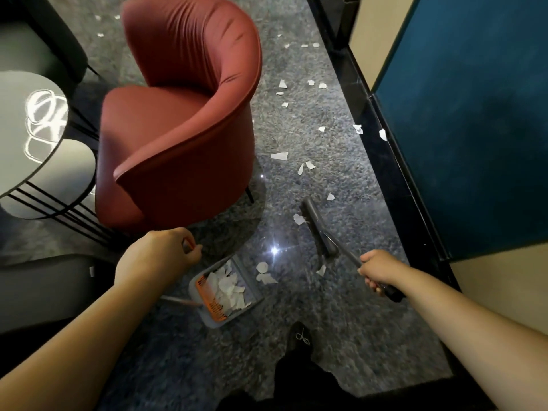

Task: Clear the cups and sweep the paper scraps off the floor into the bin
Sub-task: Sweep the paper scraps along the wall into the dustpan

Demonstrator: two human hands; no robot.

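Note:
My left hand grips the top of the dustpan's upright handle. The grey dustpan, with an orange comb along its back edge, stands on the floor below that hand and holds a heap of white paper scraps. My right hand grips the dark broom handle. The grey broom head lies on the floor to the right of the dustpan. A few scraps lie just in front of the pan's mouth. Several more scraps are strewn over the speckled grey floor farther off.
A red tub armchair stands just beyond the dustpan. Round glass side tables on black wire legs are at the left. A black plinth and a teal wall panel close the right side. My shoe is at the bottom.

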